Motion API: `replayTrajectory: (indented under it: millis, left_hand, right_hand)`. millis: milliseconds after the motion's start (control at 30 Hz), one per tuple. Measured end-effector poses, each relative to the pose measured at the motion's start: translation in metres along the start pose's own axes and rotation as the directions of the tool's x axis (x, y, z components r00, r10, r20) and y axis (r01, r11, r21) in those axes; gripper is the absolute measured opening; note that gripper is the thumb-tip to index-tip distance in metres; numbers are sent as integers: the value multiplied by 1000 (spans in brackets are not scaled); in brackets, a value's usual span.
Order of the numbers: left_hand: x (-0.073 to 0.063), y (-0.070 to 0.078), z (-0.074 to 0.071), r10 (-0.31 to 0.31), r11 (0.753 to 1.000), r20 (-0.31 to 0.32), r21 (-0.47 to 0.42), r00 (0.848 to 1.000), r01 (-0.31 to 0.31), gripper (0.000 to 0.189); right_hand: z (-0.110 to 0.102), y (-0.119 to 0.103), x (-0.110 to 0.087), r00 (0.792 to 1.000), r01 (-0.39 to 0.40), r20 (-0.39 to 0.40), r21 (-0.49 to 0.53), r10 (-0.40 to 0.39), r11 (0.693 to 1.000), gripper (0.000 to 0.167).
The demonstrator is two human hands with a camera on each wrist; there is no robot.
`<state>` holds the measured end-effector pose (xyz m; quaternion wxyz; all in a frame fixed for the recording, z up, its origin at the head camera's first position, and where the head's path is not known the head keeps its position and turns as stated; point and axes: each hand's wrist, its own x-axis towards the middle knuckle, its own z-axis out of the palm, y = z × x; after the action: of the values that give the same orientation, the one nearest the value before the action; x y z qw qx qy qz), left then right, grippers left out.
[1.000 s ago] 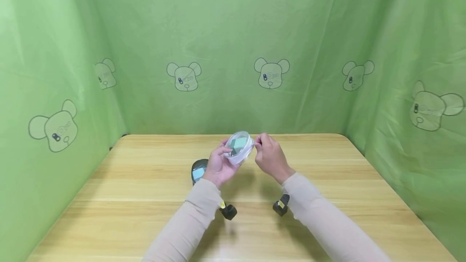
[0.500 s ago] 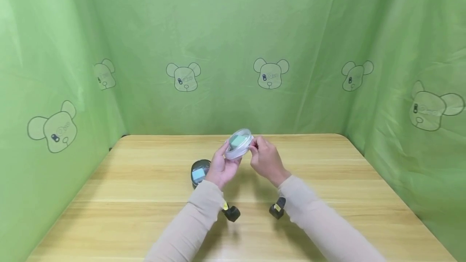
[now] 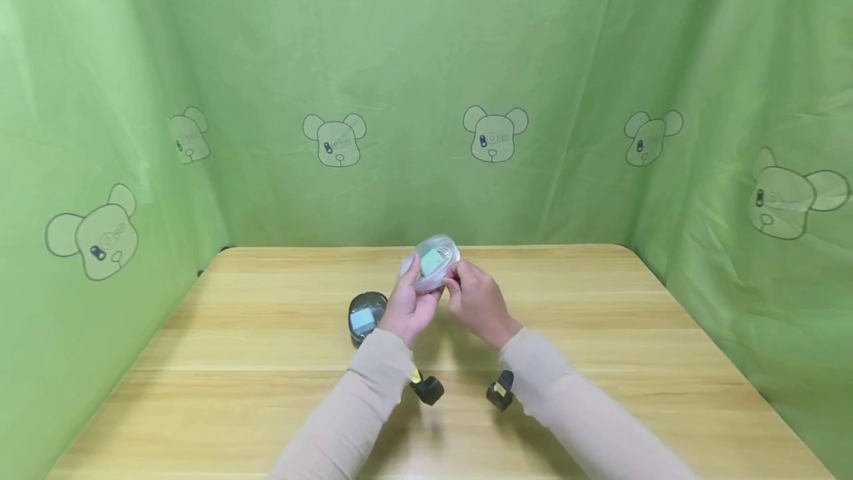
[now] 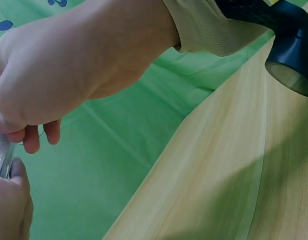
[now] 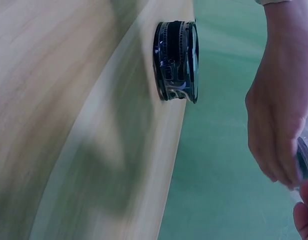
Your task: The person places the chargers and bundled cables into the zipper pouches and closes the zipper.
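A clear round plastic container with a pale green label or insert is held above the table, tilted. My left hand grips it from the left and below, thumb along its near side. At its right edge, the thumb and forefinger of my right hand pinch the rim; the fingers hide exactly what they hold there. In the left wrist view a sliver of the container shows beside the right hand. In the right wrist view the left hand covers most of it.
A dark round container with a light blue label stands on the wooden table, left of my left wrist. Black wrist cameras hang below both sleeves, the left camera and the right camera. Green curtains enclose the table.
The right hand has moved left and down along the container's edge. The left hand has turned the container slightly, and its thumb has shifted off the top toward the side. The dark container stays put.
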<state>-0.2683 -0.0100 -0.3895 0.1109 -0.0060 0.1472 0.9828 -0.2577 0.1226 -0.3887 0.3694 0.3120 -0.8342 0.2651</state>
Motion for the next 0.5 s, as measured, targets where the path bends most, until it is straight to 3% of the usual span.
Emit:
replayTrajectory:
  millis: [233, 500]
  left_hand:
    - [-3, 3, -1, -2, 1000, -17, -9, 1000, 2, 71]
    - [-2, 6, 2, -4, 1000, 6, -16, 1000, 4, 72]
  right_hand:
    - [0, 0, -2, 1000, -21, 20, 9, 21, 1000, 8]
    - [1, 1, 0, 999, -38, -3, 5, 38, 999, 8]
